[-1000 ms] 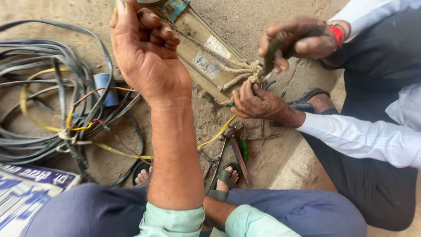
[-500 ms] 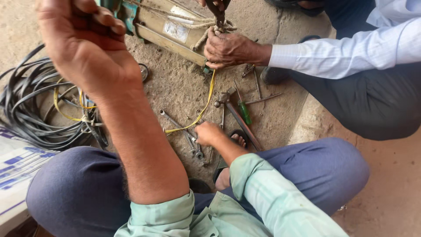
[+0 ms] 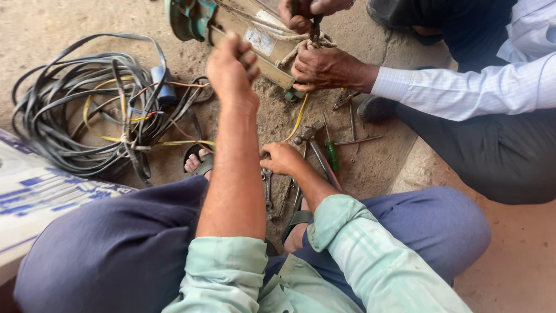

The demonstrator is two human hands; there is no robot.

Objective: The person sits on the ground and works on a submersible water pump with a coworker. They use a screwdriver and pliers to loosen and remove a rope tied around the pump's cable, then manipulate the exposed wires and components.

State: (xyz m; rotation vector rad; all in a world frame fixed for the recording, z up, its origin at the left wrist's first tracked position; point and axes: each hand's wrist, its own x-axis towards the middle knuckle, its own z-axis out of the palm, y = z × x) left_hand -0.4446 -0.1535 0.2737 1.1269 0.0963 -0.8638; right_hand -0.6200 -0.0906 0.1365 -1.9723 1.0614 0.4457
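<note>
My left hand (image 3: 231, 69) is raised in a closed fist just in front of a green and cream motor (image 3: 255, 35) that lies on the dirt ground; nothing shows in the fist. Lower down, my right hand (image 3: 281, 157) is on the ground with its fingers curled over a metal spanner (image 3: 267, 191); whether it grips the spanner is hidden. A co-worker in a white sleeve has one hand (image 3: 324, 66) on the motor's rope-like wires and works dark pliers (image 3: 315, 26) with the other.
A hammer (image 3: 313, 145), a green-handled screwdriver (image 3: 331, 153) and thin metal rods lie beside my right hand. A yellow wire (image 3: 298, 116) runs from the motor. A tangle of black cable (image 3: 75, 116) lies at the left, a printed board (image 3: 35, 197) below it.
My left hand has dropped lower in view and away from the motor's end. My right hand has come out onto the tools on the ground. The co-worker's hands stay at the wires.
</note>
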